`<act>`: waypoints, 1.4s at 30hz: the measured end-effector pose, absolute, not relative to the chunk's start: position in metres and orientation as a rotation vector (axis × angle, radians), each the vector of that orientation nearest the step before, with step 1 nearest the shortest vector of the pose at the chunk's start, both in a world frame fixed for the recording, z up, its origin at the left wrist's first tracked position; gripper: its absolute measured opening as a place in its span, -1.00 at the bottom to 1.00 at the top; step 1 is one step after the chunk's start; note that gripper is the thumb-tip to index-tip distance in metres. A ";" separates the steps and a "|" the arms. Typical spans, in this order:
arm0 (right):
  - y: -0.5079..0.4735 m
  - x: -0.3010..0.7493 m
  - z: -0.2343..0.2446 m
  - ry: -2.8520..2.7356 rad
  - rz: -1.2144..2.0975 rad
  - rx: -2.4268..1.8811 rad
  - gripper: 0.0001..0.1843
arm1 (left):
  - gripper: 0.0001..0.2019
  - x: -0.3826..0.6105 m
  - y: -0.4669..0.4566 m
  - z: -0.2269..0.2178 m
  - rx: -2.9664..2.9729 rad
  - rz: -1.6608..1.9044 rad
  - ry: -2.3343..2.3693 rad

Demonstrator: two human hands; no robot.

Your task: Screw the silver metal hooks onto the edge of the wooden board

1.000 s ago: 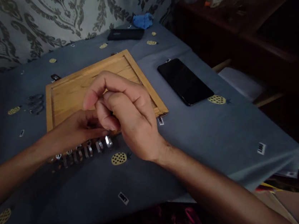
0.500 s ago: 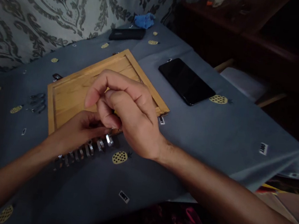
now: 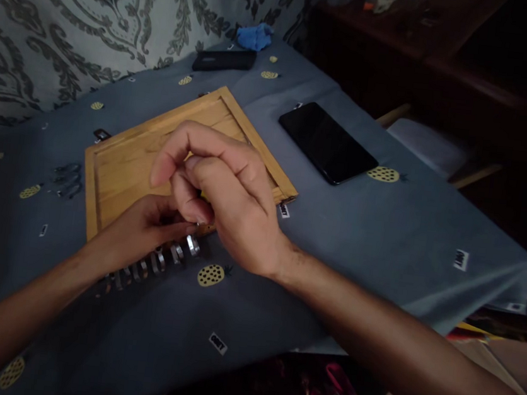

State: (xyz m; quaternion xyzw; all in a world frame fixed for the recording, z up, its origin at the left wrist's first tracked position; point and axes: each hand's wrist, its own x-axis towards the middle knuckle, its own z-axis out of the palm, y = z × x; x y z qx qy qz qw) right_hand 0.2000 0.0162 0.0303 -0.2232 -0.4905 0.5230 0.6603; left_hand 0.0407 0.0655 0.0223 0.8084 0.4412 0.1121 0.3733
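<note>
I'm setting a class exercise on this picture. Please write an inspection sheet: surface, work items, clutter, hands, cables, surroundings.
Surface: blue-grey tablecloth printed with yellow pineapples, creased near the right corner.
Work items: wooden board with a raised rim; a row of shiny metal loops along its near side.
Clutter: black phone right of the board; dark oblong object and crumpled blue item behind it; dark tangled item at left, kind unclear.
Hands: left hand at the board's near edge; right hand curled above it; anything held is mostly hidden.
Cables: nothing seen.
Surroundings: patterned fabric or wall covering behind; dark furniture at right.
</note>
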 end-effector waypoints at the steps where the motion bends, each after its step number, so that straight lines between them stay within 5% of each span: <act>1: 0.016 0.200 0.030 -1.104 1.183 -0.503 -0.78 | -0.82 0.041 0.065 0.024 2.011 0.248 1.098; 9: 0.017 0.197 0.029 -1.080 1.154 -0.500 -0.75 | -0.78 0.027 0.048 0.040 2.125 0.243 1.202; 17: 0.018 0.196 0.026 -1.046 1.157 -0.517 -0.75 | -0.44 0.022 0.012 0.011 2.628 0.369 1.270; 42: 0.020 0.191 0.032 -0.983 1.115 -0.596 -0.76 | -0.33 0.026 0.011 -0.002 2.627 0.426 1.295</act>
